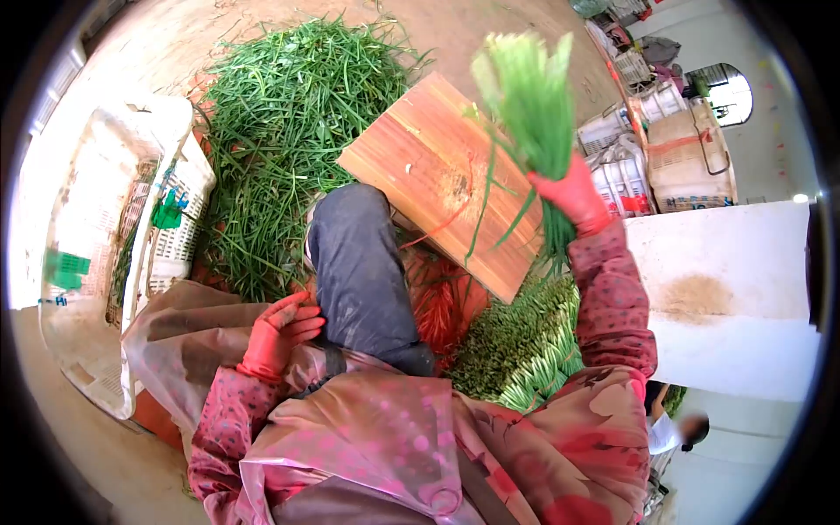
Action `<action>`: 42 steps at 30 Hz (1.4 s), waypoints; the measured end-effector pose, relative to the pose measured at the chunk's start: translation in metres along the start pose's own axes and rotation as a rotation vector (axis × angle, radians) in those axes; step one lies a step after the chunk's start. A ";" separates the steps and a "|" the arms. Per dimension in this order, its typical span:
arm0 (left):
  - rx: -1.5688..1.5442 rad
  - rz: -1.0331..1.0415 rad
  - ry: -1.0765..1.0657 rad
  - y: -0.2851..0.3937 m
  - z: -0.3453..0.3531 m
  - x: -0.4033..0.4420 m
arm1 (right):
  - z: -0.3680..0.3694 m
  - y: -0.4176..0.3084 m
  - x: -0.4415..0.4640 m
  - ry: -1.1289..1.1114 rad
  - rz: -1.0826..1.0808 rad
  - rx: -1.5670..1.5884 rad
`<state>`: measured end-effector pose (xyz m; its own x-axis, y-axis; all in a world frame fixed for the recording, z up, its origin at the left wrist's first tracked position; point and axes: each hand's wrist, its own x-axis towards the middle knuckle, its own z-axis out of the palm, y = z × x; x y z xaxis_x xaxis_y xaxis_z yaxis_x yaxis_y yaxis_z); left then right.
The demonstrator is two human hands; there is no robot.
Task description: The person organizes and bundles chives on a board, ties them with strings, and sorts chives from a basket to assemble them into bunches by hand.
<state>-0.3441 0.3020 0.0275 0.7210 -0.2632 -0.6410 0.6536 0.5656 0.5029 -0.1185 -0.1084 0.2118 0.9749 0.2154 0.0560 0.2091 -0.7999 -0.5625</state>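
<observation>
My right hand (573,197), in a red rubber glove, is closed around a bunch of chives (535,105). Their pale ends point up and away, and long green leaves hang below my fist. Under them a wooden board (446,175) lies at a slant, with crumbs and a red strand on it. My left hand (282,331), also gloved in red, rests beside my knee (359,254). Its fingers are stretched and loosely bent, with nothing seen in them. Tied bundles of green stalks (525,346) are stacked below the board, close to my right forearm.
A large heap of loose green leaves (297,114) covers the floor ahead. White plastic crates (131,236) stand at the left. Red ties (437,306) lie near my knee. More crates (687,157) and a white block (722,289) are at the right; a person (674,429) is behind it.
</observation>
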 end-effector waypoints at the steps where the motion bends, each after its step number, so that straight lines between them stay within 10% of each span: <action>1: -0.025 -0.011 0.036 -0.002 -0.003 0.000 | 0.019 0.024 -0.001 -0.032 -0.029 -0.041; 8: -0.089 -0.055 0.160 -0.006 -0.011 0.001 | 0.161 0.161 -0.028 -0.438 0.249 -0.488; 22: -0.054 -0.015 0.189 0.018 0.004 -0.029 | 0.117 0.168 0.018 -0.456 0.162 -0.161; 30: 0.167 0.282 -0.069 0.116 -0.035 -0.117 | 0.203 -0.014 0.089 -0.359 -0.316 -0.138; 42: 0.456 0.518 0.839 0.235 -0.271 -0.088 | 0.474 -0.311 0.222 -0.218 -0.988 0.198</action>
<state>-0.3164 0.6702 0.0454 0.6599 0.6396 -0.3942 0.4643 0.0654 0.8833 -0.0032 0.4537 0.0082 0.3358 0.8395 0.4272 0.8741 -0.1087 -0.4734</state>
